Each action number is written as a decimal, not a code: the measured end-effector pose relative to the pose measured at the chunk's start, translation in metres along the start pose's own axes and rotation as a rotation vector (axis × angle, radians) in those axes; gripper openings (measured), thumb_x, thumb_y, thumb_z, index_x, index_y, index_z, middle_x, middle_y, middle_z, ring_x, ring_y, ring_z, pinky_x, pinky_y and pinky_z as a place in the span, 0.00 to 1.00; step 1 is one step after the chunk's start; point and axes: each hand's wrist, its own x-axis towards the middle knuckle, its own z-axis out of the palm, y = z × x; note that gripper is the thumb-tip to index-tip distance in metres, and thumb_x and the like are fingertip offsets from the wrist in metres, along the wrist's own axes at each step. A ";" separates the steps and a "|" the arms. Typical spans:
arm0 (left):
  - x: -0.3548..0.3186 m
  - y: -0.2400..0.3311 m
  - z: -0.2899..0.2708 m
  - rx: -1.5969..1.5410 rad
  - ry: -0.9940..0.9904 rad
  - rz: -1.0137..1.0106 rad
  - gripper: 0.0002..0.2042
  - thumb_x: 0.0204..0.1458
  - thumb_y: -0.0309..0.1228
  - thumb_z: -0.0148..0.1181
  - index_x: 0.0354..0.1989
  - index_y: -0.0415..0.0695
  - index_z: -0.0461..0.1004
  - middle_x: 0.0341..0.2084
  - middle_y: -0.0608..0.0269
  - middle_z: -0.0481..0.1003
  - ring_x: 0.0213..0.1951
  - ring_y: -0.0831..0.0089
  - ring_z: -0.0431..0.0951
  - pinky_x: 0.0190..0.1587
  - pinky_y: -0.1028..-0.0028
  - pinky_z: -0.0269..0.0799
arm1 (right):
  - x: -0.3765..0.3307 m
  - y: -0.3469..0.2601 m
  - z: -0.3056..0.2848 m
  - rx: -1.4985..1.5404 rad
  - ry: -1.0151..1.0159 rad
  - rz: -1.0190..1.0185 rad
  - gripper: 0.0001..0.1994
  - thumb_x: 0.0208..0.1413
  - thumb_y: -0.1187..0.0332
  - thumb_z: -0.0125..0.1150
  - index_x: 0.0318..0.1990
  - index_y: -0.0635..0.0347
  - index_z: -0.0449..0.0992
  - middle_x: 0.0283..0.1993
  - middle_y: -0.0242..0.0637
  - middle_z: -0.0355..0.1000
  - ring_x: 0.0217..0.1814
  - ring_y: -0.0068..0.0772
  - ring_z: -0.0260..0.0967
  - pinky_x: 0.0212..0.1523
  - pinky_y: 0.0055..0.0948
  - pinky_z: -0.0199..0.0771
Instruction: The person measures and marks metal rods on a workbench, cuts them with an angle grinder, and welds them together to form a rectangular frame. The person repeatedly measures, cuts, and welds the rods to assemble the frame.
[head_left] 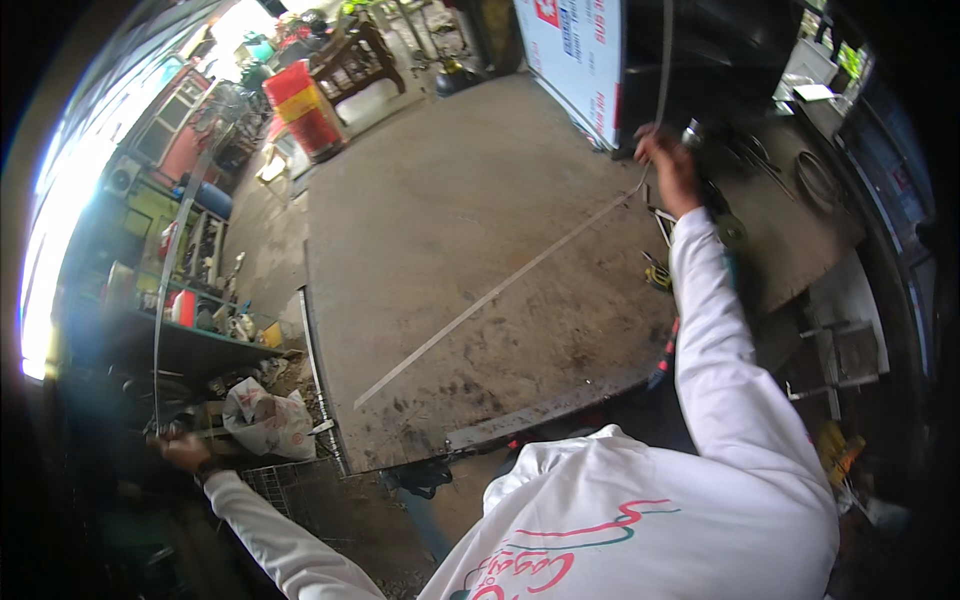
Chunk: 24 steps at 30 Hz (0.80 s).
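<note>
My left hand [187,453] is out at the far left, beyond the worktable's edge, its fingers closed round the lower end of a long thin metal strip [166,280]. That strip rises upward from the hand. At the table's far right, my right hand [673,172] grips another thin pale strip [666,75], which stands up past a dark panel. A flat, straight strip [490,297] lies diagonally across the brown worktable [430,190], its far end close beneath my right hand. I cannot tell whether it joins the strip in that hand.
Tools, including a tape measure [657,273], lie below my right hand. A film-covered sheet [575,65] stands at the table's back edge. Red and yellow roll [302,110] stands behind left. Cluttered shelves [205,315] and a white bag [267,420] are at left; coiled material [818,180] is at right.
</note>
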 end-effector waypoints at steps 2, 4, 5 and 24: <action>0.049 0.019 0.002 0.166 -0.277 0.104 0.26 0.60 0.44 0.62 0.58 0.37 0.68 0.40 0.52 0.72 0.42 0.54 0.75 0.48 0.56 0.74 | 0.071 -0.067 -0.003 -0.089 0.187 -0.172 0.10 0.70 0.64 0.59 0.47 0.59 0.82 0.35 0.27 0.77 0.38 0.19 0.69 0.45 0.23 0.69; 0.006 0.091 0.089 -0.452 -0.488 -0.802 0.40 0.59 0.59 0.56 0.71 0.43 0.55 0.59 0.47 0.62 0.59 0.49 0.67 0.59 0.51 0.68 | 0.152 -0.148 -0.019 -0.236 0.332 -0.459 0.11 0.67 0.60 0.64 0.43 0.58 0.85 0.37 0.26 0.80 0.40 0.19 0.71 0.48 0.22 0.69; -0.004 0.133 0.110 -0.552 -0.541 -0.928 0.48 0.58 0.67 0.53 0.77 0.46 0.48 0.69 0.45 0.57 0.67 0.46 0.62 0.65 0.48 0.66 | 0.174 -0.190 -0.022 -0.290 0.389 -0.548 0.11 0.68 0.61 0.64 0.43 0.58 0.86 0.38 0.26 0.80 0.41 0.19 0.72 0.48 0.23 0.70; -0.105 0.400 -0.107 -1.254 -0.013 -0.302 0.51 0.62 0.74 0.40 0.76 0.36 0.57 0.75 0.40 0.59 0.78 0.51 0.55 0.79 0.48 0.43 | -0.096 -0.313 0.114 -0.625 -0.291 -0.999 0.15 0.47 0.61 0.80 0.41 0.54 0.87 0.34 0.28 0.80 0.35 0.29 0.74 0.38 0.33 0.70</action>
